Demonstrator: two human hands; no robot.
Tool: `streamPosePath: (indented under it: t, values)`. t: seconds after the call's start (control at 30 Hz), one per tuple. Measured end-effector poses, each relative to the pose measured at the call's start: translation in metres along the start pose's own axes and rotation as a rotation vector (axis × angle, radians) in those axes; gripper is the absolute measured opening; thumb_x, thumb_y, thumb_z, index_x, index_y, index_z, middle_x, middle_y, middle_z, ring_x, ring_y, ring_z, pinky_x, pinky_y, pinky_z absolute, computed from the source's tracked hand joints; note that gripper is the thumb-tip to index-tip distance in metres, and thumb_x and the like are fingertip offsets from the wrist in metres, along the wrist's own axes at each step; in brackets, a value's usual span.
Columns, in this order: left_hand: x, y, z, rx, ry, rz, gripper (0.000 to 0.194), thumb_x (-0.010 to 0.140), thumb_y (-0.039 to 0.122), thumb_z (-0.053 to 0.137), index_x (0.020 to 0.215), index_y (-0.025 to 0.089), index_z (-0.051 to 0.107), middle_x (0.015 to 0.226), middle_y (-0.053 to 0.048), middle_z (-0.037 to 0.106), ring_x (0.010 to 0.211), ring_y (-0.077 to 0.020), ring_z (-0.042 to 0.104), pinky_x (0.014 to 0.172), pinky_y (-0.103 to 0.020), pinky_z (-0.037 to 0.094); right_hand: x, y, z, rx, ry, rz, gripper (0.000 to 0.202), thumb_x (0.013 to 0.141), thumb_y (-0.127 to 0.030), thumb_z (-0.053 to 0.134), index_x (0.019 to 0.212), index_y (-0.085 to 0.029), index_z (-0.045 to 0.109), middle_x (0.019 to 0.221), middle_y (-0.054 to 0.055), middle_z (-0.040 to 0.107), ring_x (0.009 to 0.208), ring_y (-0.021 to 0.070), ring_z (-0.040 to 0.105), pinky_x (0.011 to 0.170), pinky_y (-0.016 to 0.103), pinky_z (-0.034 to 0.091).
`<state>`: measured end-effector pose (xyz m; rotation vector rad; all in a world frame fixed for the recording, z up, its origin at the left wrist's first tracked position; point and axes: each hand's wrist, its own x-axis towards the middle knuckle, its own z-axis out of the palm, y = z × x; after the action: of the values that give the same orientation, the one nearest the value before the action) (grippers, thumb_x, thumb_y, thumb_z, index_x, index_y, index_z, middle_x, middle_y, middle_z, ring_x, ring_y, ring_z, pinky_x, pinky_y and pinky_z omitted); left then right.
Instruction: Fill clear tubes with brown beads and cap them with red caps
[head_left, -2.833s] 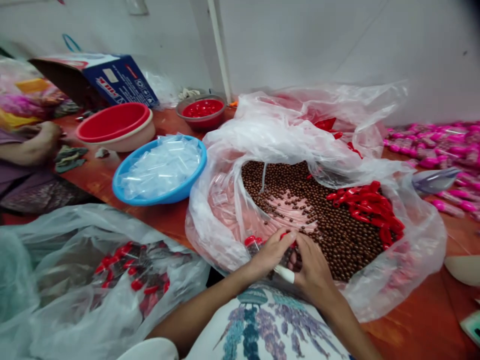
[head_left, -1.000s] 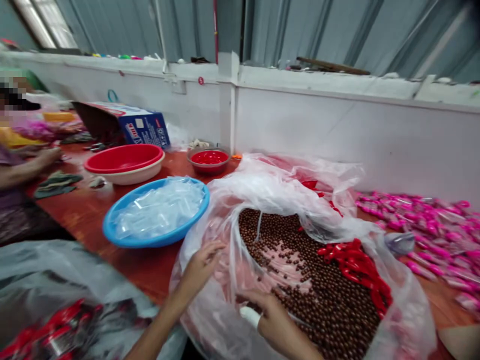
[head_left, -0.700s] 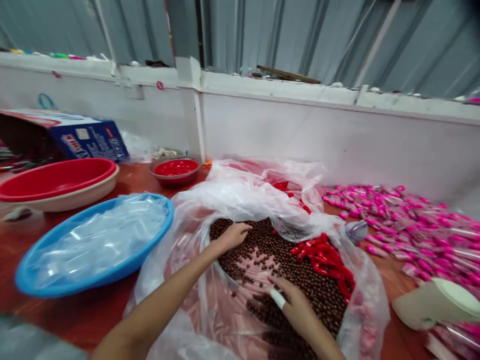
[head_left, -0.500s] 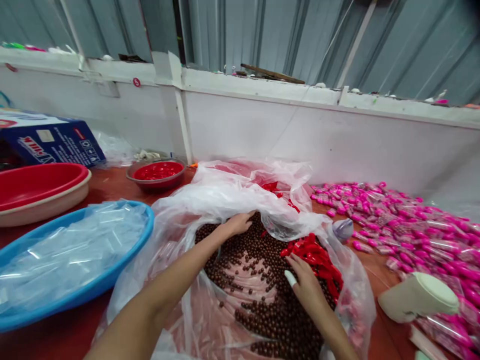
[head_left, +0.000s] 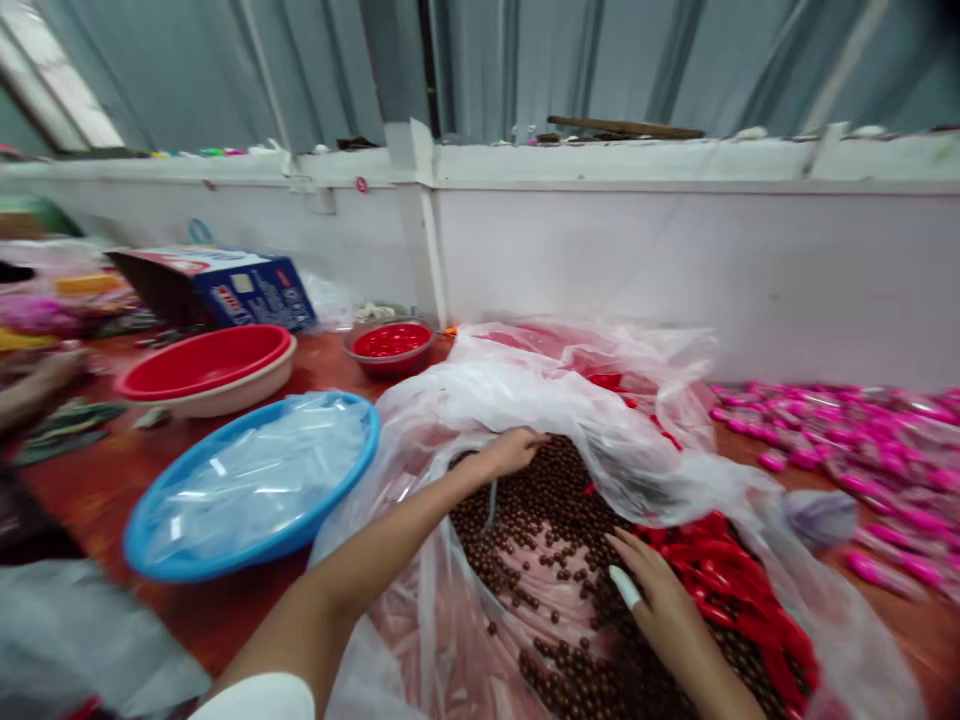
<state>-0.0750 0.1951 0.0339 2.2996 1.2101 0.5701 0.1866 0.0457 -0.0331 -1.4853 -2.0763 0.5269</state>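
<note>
Small round brown beads (head_left: 585,665) fill an opened clear plastic bag (head_left: 487,390) in front of me. My left hand (head_left: 514,452) is at the far left of the beads, fingers bent and close together; their tips are partly hidden. A thin greyish strip (head_left: 491,505) hangs below that wrist. Lower right, my right hand (head_left: 660,590) lies over the beads with its fingers stretched out and a white cover on one digit. Shiny red plastic pieces (head_left: 720,570) lie on the beads just right of it.
Left stand a blue basin (head_left: 367,455) of clear plastic sleeves, a red basin (head_left: 202,365) in a pale one, a bowl (head_left: 356,352) of red pieces and a blue box (head_left: 255,290). Pink-capped tubes (head_left: 840,430) lie right. Another person's hand (head_left: 52,380) shows far left.
The view has turned left, so everything sits further right and another person's hand has come into sight. My right fingertips are now slightly left of the red pieces. My left hand stays at the beads.
</note>
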Motion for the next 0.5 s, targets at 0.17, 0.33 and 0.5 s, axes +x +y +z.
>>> streamPosePath:
  t: [0.17,0.33,0.5]
  values:
    - [-0.094,-0.028,-0.017,0.051,0.218,-0.181,0.04,0.074,0.004,0.038,0.097,0.019,0.067,0.101,-0.003,0.065,0.097,-0.0129,0.057,0.092,-0.024,0.04,0.014,0.001,0.014,0.068,-0.067,-0.096,0.05,0.075,-0.018,0.041,0.123,-0.02,0.053,0.132,0.007,0.048,0.125,0.0223,0.041,0.106,0.043,0.03]
    - [-0.172,-0.068,-0.039,0.138,0.368,-0.546,0.037,0.074,0.006,0.039,0.104,0.015,0.06,0.109,-0.009,0.059,0.105,-0.0198,0.052,0.095,-0.035,0.037,0.031,-0.034,0.033,0.14,-0.136,-0.16,0.047,0.077,-0.022,0.043,0.122,-0.019,0.054,0.133,0.008,0.047,0.123,0.0219,0.043,0.104,0.04,0.035]
    - [-0.206,-0.089,-0.034,0.086,0.158,-0.64,0.06,0.054,0.015,0.068,0.113,0.019,0.056,0.123,-0.01,0.052,0.117,-0.0297,0.044,0.099,-0.038,0.034,0.037,-0.086,0.062,0.202,-0.242,-0.217,0.045,0.08,-0.019,0.041,0.123,-0.019,0.053,0.132,0.01,0.047,0.124,0.0206,0.042,0.103,0.039,0.036]
